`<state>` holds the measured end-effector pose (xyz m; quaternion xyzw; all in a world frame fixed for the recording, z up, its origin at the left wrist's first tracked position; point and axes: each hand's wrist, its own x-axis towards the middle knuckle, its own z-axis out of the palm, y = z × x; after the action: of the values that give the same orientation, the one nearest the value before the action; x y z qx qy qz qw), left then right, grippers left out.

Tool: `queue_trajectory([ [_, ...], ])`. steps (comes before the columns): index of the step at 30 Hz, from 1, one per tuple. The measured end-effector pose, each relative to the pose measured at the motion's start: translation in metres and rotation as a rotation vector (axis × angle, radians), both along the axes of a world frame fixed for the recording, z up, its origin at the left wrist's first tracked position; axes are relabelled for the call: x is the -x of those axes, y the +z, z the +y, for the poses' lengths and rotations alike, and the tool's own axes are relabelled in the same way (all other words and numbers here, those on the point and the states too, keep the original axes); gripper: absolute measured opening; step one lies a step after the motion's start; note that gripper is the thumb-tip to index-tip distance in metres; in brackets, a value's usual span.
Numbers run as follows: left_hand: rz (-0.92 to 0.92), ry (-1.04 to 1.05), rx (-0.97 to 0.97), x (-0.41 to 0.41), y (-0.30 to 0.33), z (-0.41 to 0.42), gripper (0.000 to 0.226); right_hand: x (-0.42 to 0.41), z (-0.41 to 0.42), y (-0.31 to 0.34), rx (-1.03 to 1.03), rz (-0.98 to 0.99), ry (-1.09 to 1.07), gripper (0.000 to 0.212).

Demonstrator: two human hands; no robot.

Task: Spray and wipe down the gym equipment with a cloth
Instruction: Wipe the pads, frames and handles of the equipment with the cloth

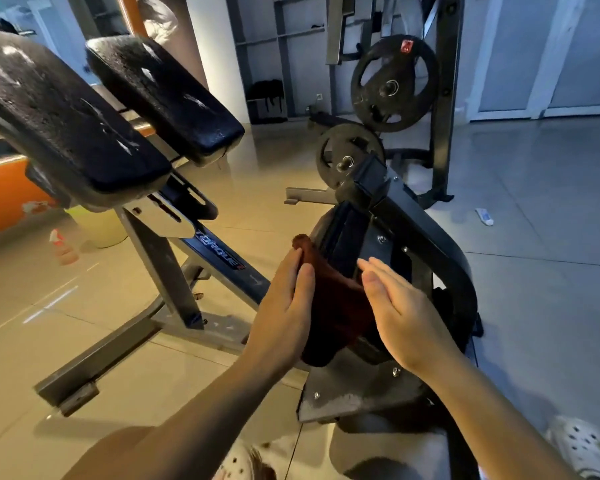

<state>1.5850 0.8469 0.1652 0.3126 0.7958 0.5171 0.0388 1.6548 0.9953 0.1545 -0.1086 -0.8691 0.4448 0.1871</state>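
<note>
Between hands, cloth (336,306) partly hidden

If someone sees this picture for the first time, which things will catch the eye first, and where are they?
First, the two hands in the lower middle: the left hand and the right hand lie flat on either side of a dark red cloth, against the black machine frame. Next, two large black pads, wet with droplets, fill the upper left. Behind, two weight plates hang on a rack at the upper right.
</note>
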Motion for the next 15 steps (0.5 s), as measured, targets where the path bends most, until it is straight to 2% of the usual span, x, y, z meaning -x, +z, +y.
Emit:
queue_trajectory([
  [3, 0.014, -0.018, 0.060, 0.017, 0.009, 0.010, 0.031, 0.006, 0.002, 0.001, 0.089, 0.029, -0.050, 0.065],
  [4, 0.026, -0.049, 0.074, 0.026, 0.011, 0.013, 0.018, 0.010, 0.001, -0.001, 0.097, 0.046, -0.056, 0.058],
  [6, 0.036, -0.174, 0.080, 0.045, 0.018, 0.018, 0.012, 0.020, -0.004, -0.005, 0.124, 0.068, -0.072, 0.040],
  [8, 0.032, -0.309, 0.098, 0.064, 0.023, 0.026, 0.026, 0.031, -0.010, -0.008, 0.176, 0.104, -0.106, 0.044],
  [10, 0.064, -0.339, 0.102, 0.078, 0.027, 0.037, 0.047, 0.038, -0.011, -0.013, 0.214, 0.145, -0.129, 0.063],
  [12, 0.111, -0.334, 0.111, 0.084, 0.029, 0.047, 0.051, 0.040, -0.011, -0.017, 0.225, 0.154, -0.142, 0.075],
  [15, 0.106, -0.361, 0.155, 0.103, 0.034, 0.064, 0.052, 0.041, -0.012, -0.016, 0.184, 0.139, -0.191, 0.077],
])
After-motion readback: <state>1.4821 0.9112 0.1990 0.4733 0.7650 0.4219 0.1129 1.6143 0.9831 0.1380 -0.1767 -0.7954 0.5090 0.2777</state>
